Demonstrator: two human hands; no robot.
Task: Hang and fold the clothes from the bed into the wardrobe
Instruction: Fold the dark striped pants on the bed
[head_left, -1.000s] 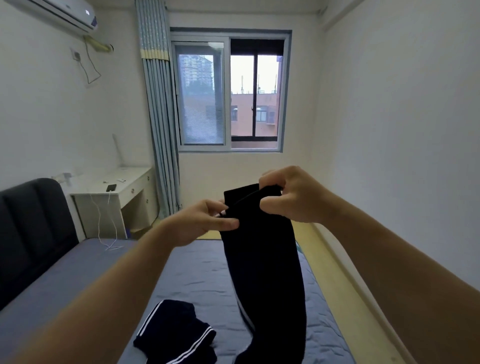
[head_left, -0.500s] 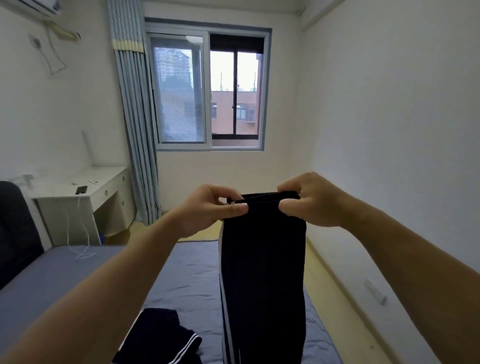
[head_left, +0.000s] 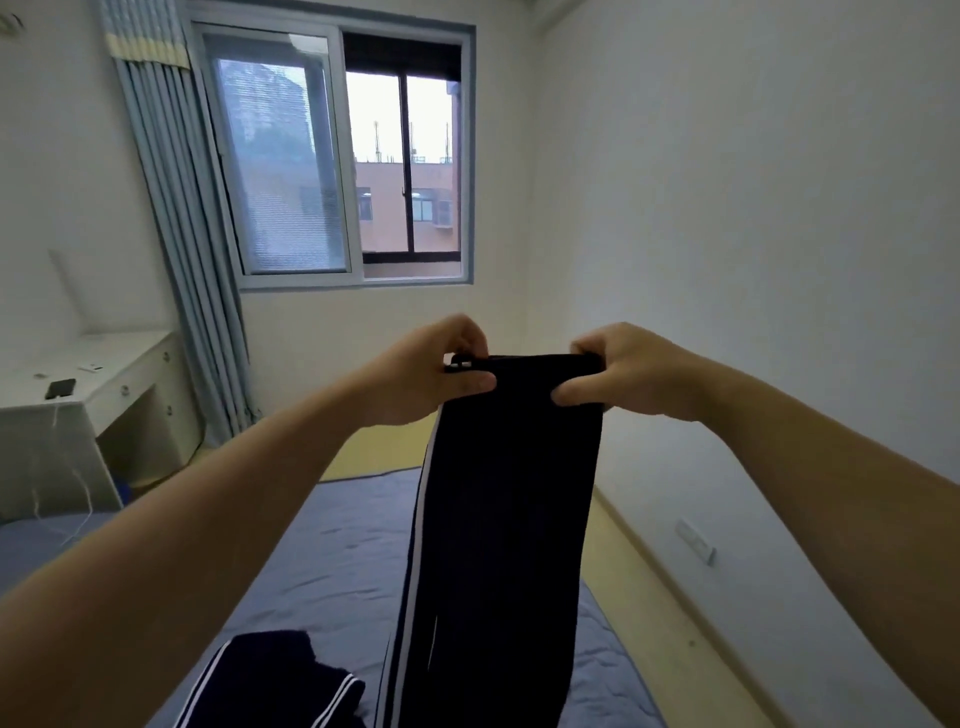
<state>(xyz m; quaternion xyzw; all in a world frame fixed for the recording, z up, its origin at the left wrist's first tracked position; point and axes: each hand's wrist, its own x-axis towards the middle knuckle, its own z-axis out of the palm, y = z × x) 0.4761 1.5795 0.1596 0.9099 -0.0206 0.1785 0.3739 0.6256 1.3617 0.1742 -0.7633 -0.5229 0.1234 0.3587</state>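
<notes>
White-walled room, daylit window (head_left: 343, 156) on far wall with blue-grey curtain (head_left: 176, 218) at its left, white desk (head_left: 88, 384) further left, yellowish floor (head_left: 649, 613), wall socket (head_left: 695, 540) low on right wall.

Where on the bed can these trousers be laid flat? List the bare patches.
Bare sheet on the bed lies between the hanging dark trousers and the left forearm, and behind them toward the foot. A narrower strip runs right of the trousers along the floor-side edge. Crowded: the near corner, under the striped dark garment.
</notes>
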